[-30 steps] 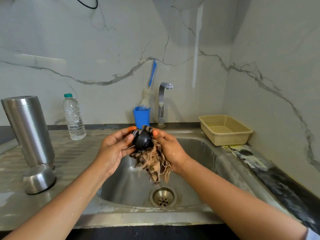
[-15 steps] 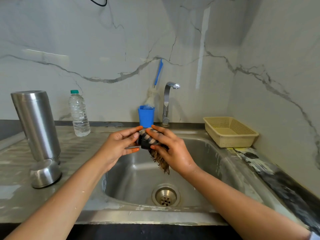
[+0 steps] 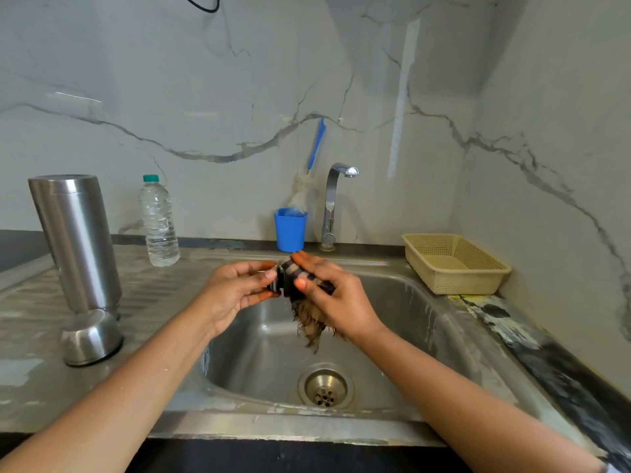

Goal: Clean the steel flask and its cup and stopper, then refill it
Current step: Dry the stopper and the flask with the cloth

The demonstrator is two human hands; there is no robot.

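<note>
Over the sink basin, my left hand pinches the black stopper by its edge. My right hand wraps a striped brown cloth round the stopper's other side, and the cloth's frayed end hangs down into the basin. Most of the stopper is hidden by the cloth and fingers. The steel flask stands upside down on the drainboard at the left. Its steel cup lies mouth down just in front of the flask.
A clear water bottle with a green cap stands behind the drainboard. A blue holder with a bottle brush sits beside the tap. A beige plastic basket sits right of the sink. The drain lies below my hands.
My right hand has drawn the cloth up over the stopper, covering more of it, and less cloth hangs below. My left hand keeps its hold on the stopper.
</note>
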